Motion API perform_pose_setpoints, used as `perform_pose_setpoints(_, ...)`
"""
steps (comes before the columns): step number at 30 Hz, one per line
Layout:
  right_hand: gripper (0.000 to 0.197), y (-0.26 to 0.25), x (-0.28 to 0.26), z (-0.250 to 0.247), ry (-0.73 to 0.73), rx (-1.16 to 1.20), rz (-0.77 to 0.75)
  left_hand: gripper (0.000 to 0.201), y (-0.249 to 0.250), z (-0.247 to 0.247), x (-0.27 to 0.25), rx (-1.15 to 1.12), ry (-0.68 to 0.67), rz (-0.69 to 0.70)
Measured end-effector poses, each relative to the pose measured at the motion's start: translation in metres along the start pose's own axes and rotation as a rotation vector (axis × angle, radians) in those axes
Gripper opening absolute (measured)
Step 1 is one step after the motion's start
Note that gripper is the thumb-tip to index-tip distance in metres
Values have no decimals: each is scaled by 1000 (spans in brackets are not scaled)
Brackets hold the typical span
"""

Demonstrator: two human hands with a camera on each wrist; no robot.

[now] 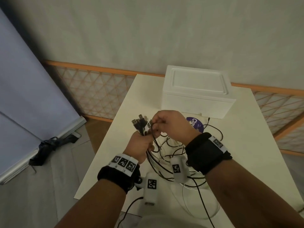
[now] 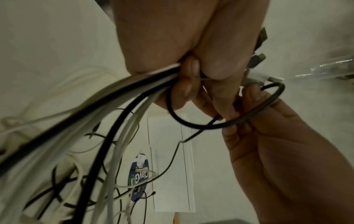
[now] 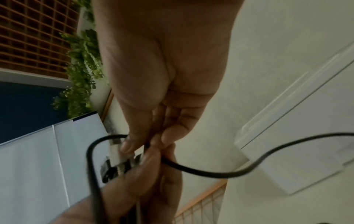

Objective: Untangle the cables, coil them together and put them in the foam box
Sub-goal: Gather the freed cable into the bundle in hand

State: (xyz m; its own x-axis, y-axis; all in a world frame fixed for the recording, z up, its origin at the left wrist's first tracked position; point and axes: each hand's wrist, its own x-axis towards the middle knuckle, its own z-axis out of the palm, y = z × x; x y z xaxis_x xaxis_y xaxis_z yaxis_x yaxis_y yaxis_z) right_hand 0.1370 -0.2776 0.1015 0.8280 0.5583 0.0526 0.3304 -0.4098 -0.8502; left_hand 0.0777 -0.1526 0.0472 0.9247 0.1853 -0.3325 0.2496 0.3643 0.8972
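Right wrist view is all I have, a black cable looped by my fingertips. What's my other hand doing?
Observer: The left hand grips a bundle of black and white cables, their USB plugs sticking up above the fist.
Operator: Is the foam box open?
Observer: No, the lid is on the foam box, which stands at the table's far end.
Operator: And the rest of the cables?
Observer: A tangle of loose cable lies on the table under your right hand, and some strands hang over the near edge.
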Motion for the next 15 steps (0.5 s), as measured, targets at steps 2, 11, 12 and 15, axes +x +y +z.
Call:
perform_pose_setpoints(2, 13, 5, 0, -3, 86, 0, -51, 21, 4, 7, 7, 11, 22, 21)
perform_pose_setpoints(11, 20, 100, 0, -10, -40, -338, 217, 15, 24, 16, 28, -292, -17, 104)
perform_pose_setpoints(12, 20, 112, 0, -17, 35, -337, 253, 14, 27, 16, 29, -326, -36, 113)
perform_pose_setpoints(15, 22, 130, 0, -43, 101, -491, 388, 17, 27, 8, 35, -400, -75, 120)
